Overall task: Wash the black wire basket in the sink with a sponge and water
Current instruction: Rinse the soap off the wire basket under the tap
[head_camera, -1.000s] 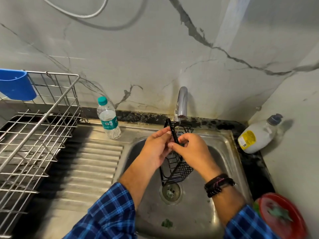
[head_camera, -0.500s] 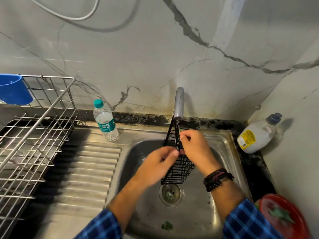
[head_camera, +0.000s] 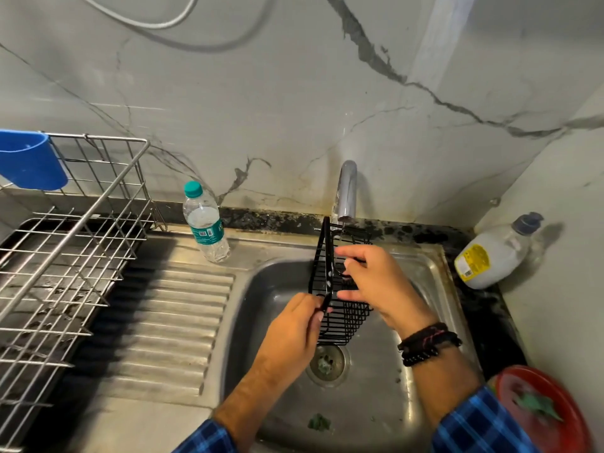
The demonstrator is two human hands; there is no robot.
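Observation:
The black wire basket [head_camera: 346, 318] is held tilted on end above the steel sink [head_camera: 281, 279], its top edge just under the chrome tap [head_camera: 346, 194]. A thin stream of water runs from the tap onto it. My left hand [head_camera: 291, 335] pinches the basket's lower left frame near the drain. My right hand [head_camera: 382, 282] is at the basket's upper right side, its fingers curled around the wires. No sponge shows in either hand.
A steel dish rack [head_camera: 75, 250] with a blue cup [head_camera: 29, 158] stands on the left. A water bottle [head_camera: 204, 223] sits on the ridged drainboard [head_camera: 170, 322]. A soap bottle [head_camera: 493, 253] lies at the back right, and a red plate [head_camera: 542, 410] at the near right.
My left hand slid down from the basket's upper frame to its lower left corner. My right hand rose toward the tap. The basket stayed under the tap.

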